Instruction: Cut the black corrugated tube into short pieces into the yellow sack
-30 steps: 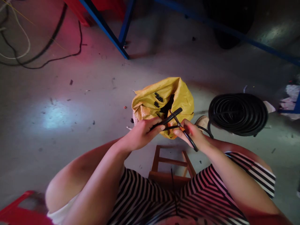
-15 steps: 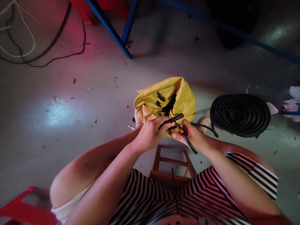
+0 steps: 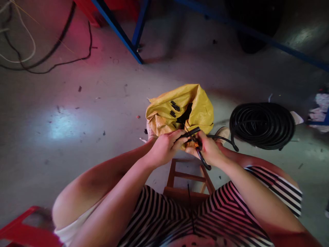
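Note:
My left hand (image 3: 166,145) is closed around black corrugated tubing (image 3: 193,131), whose ribbed end sticks out to the right past my fingers. Closed on a pair of scissors (image 3: 197,146) with black and orange handles, my right hand (image 3: 209,147) is close beside it. The thin blades cross by the tubing; fingers partly hide where they meet. A black tube (image 3: 222,138) runs from my hands toward the coil on the right. Below both hands is an open yellow sack (image 3: 203,106), with several short black tube pieces (image 3: 175,106) lying on its folded side.
A large black coil of tubing (image 3: 262,127) lies on the floor at right. Between my legs stands a small wooden stool (image 3: 190,177). A blue metal frame (image 3: 118,32) is ahead, loose cables (image 3: 59,43) lie at upper left, and a red plastic stool (image 3: 28,230) is at lower left.
The scissors' lower handle has swung left and in toward my right palm. My right hand has shifted slightly left, closer to my left hand. The left hand's grip looks the same.

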A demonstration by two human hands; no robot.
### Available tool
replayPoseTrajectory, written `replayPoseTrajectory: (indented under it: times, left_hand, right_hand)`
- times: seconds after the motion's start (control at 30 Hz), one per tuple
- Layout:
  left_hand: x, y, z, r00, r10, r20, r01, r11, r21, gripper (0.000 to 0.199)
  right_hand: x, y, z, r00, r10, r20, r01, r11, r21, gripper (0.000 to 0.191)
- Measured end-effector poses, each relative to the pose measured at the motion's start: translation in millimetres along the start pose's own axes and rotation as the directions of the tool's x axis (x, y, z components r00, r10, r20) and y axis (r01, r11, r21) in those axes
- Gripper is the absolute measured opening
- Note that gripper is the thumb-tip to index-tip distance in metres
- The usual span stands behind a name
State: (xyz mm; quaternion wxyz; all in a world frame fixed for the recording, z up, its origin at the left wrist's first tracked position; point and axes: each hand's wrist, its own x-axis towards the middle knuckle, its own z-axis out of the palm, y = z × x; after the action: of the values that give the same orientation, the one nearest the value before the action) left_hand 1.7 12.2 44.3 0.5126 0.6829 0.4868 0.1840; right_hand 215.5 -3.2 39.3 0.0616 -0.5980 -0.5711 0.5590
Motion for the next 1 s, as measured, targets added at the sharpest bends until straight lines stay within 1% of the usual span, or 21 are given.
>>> replayPoseTrajectory:
  times: [0.07,0.17,0.3,0.5,0.67,0.73,0.8,0.83,0.9,0.93,1.0]
  left_hand:
    - [0.5,-4.0,1.7,0.999,-0.044,0.008,0.044,0.998,-0.037,0.023]
    - [1.2,-12.0,5.3,0.996,-0.086,-0.002,0.086,0.995,-0.056,0.024]
    - [1.7,-20.3,9.1,0.992,-0.128,-0.014,0.126,0.988,-0.084,0.026]
    - [1.7,-25.3,17.1,0.975,-0.223,0.018,0.223,0.961,-0.165,0.026]
    - [3.0,-39.0,25.0,0.962,-0.268,0.042,0.27,0.931,-0.246,0.028]
    - [4.6,-45.7,26.5,0.956,-0.29,0.035,0.288,0.92,-0.265,0.029]
    - [6.0,-49.8,27.2,0.952,-0.307,0.017,0.3,0.916,-0.267,0.028]
    - [6.2,-50.3,27.7,0.951,-0.308,0.015,0.301,0.916,-0.266,0.025]
    - [5.5,-47.5,30.1,0.96,-0.281,0.016,0.276,0.928,-0.249,0.018]
    - [4.4,-44.6,32.3,0.968,-0.251,0.017,0.248,0.941,-0.232,0.017]
    - [1.4,-36.8,38.6,0.983,-0.181,0.019,0.182,0.967,-0.181,0.026]
  right_hand:
    - [1.6,1.4,2.1,1.0,0.02,0.02,-0.017,0.993,-0.118,0.047]
    - [5.5,7.7,7.9,1.0,0.023,0.0,-0.023,0.989,-0.148,0.046]
    - [12.8,19.3,15.2,0.999,0.03,-0.038,-0.035,0.99,-0.138,0.05]
    - [21.6,28.6,18.5,0.995,0.095,0.022,-0.092,0.988,-0.125,0.055]
    - [25.4,32.5,22.4,0.996,0.091,0.01,-0.089,0.989,-0.12,0.054]
    - [26.6,34.1,23.1,0.995,0.096,0.005,-0.095,0.99,-0.108,0.053]
    - [27.8,35.5,22.0,0.994,0.107,-0.031,-0.108,0.993,-0.055,0.051]
    - [28.4,35.9,20.9,0.992,0.111,-0.056,-0.111,0.994,0.005,0.051]
    - [29.3,35.5,18.5,0.99,0.107,-0.089,-0.087,0.975,0.203,0.052]
    - [29.3,34.4,17.6,0.991,0.096,-0.089,-0.063,0.946,0.319,0.053]
    - [28.0,29.8,17.4,0.996,0.06,-0.059,-0.023,0.868,0.497,0.053]
